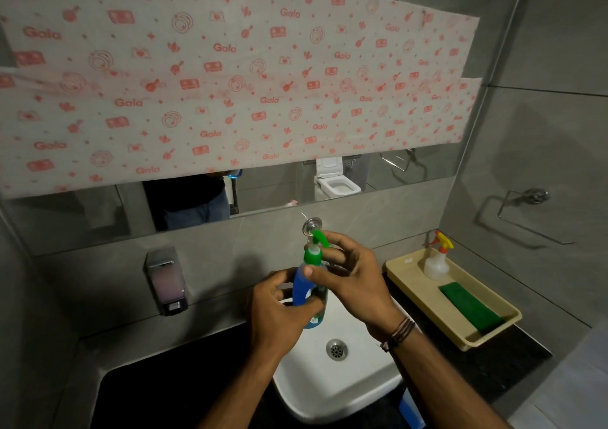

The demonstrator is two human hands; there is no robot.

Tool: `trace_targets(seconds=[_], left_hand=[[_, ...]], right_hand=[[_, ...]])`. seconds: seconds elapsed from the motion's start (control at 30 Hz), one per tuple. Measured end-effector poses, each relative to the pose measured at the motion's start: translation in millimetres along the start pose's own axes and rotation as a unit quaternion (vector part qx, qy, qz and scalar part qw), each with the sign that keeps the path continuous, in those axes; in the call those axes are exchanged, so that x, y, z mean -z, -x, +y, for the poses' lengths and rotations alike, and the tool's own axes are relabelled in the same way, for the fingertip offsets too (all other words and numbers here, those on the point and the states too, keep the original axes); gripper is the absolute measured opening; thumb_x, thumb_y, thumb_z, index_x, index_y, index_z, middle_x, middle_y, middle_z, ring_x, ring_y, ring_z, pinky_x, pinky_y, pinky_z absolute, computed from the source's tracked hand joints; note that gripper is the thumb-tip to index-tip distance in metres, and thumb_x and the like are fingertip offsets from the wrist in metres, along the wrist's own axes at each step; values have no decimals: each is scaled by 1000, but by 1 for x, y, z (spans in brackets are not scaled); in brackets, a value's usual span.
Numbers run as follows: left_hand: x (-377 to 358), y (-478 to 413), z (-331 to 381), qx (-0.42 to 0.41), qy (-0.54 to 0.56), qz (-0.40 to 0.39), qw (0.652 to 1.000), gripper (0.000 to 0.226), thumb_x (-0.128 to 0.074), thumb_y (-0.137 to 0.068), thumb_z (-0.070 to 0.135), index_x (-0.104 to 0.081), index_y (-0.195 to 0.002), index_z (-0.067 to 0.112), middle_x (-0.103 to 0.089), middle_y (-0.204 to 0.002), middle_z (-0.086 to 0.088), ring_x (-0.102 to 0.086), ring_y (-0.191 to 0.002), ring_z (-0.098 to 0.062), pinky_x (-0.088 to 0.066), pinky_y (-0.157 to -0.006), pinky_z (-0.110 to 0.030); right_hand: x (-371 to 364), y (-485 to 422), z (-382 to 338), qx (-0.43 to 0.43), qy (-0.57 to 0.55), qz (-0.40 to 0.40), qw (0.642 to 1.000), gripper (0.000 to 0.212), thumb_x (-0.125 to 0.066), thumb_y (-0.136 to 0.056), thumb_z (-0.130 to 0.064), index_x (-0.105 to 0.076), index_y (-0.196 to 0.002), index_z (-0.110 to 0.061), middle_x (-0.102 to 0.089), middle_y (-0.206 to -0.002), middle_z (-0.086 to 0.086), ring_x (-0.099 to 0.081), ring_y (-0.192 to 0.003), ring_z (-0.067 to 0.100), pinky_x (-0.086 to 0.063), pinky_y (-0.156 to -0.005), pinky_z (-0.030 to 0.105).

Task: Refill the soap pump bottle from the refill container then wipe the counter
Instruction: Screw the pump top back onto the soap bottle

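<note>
In the head view, we are holding the soap pump bottle (309,292) upright above the white sink (339,392). Our left hand (274,310) is clasping the blue body from the side, and our right hand (348,279) is gripping the upper part, fingers curled around the green pump head (316,247). We are likely working the pump collar. A slick bottle could be slipping between the 2 hands and spilling soap into the basin. The green cloth (470,307) is lying in the tray (493,338) beside a spray bottle (436,262).
</note>
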State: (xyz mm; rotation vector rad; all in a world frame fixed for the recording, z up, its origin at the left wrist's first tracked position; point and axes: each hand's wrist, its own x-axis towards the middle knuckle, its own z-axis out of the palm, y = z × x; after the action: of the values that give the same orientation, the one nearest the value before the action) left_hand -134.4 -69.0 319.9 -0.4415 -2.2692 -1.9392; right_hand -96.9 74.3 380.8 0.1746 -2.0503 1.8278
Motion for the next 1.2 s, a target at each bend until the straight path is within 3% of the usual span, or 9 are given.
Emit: trace_targets(seconds=[0.13, 0.33, 0.5, 0.7, 0.83, 0.9, 1.03, 1.1, 1.2], left_hand=[[3, -2, 1, -4, -1, 3, 1000, 44, -93, -63, 19, -78, -103, 29, -81, -88, 9, -78, -77, -11, -62, -61, -20], [4, -4, 1, -10, -2, 2, 1000, 43, -93, -65, 17, -77, -104, 28, -81, -89, 9, -79, -77, -10, -64, -64, -24], [1, -5, 0, -13, -3, 0, 1000, 44, -94, -65, 13, -78, -104, 26, -81, -90, 9, -79, -79, -13, -63, -63, -22], [0, -5, 2, -9, 5, 1, 1000, 42, -94, -63, 18, -74, -93, 41, -81, -85, 14, -78, -77, -9, -61, -61, -19], [-2, -7, 0, -12, 6, 1, 1000, 44, -94, -64, 16, -75, -98, 35, -81, -89, 10, -79, -79, -13, -63, -63, -22], [-2, -7, -1, -11, 6, -1, 1000, 44, -95, -64, 15, -77, -101, 31, -81, -90, 8, -79, -80, -15, -64, -65, -25], [-1, -6, -1, -3, 11, 2, 1000, 43, -94, -63, 18, -77, -102, 28, -81, -89, 9, -79, -79, -11, -63, -63, -23], [-1, -6, -1, -4, 12, 4, 1000, 43, -93, -62, 20, -77, -101, 27, -82, -88, 9, -79, -79, -10, -63, -64, -23], [1, -5, 0, -9, 12, 4, 1000, 41, -93, -64, 18, -76, -98, 33, -82, -86, 9, -79, -76, -12, -65, -65, -27]], right_hand=[[5, -1, 2, 7, -4, 75, 997, 51, -90, -74, -14, -66, -119, -20, -78, -96, 7, -76, -95, 23, -63, -90, 44], [2, -6, 1, 7, 22, 21, 1000, 52, -86, -81, -11, -64, -127, -21, -77, -114, -4, -72, -112, 12, -59, -93, 25], [2, -9, 1, 1, 12, 13, 1000, 46, -78, -88, -9, -64, -131, -17, -78, -113, 1, -74, -109, 14, -60, -88, 24], [5, -9, 7, 19, 70, 79, 994, 45, -90, -74, -27, -69, -114, -25, -73, -90, 0, -73, -92, 17, -63, -84, 34], [6, -12, 4, -2, 13, 2, 1000, 46, -81, -86, -13, -66, -129, -17, -77, -112, -1, -73, -108, 14, -60, -86, 24], [5, -13, 4, -5, -14, 6, 1000, 47, -80, -85, -4, -66, -129, -11, -79, -109, 6, -76, -104, 21, -61, -87, 29], [4, -13, 4, 6, 6, 39, 999, 62, -93, -69, -7, -66, -123, -16, -77, -103, 9, -75, -99, 21, -61, -82, 26], [5, -12, 4, -8, -20, 7, 1000, 67, -92, -71, -9, -62, -130, -18, -77, -112, 6, -74, -105, 20, -61, -86, 27], [4, -11, 5, -17, -50, -21, 998, 56, -83, -82, -8, -61, -133, -18, -78, -114, 5, -74, -109, 22, -60, -90, 29]])
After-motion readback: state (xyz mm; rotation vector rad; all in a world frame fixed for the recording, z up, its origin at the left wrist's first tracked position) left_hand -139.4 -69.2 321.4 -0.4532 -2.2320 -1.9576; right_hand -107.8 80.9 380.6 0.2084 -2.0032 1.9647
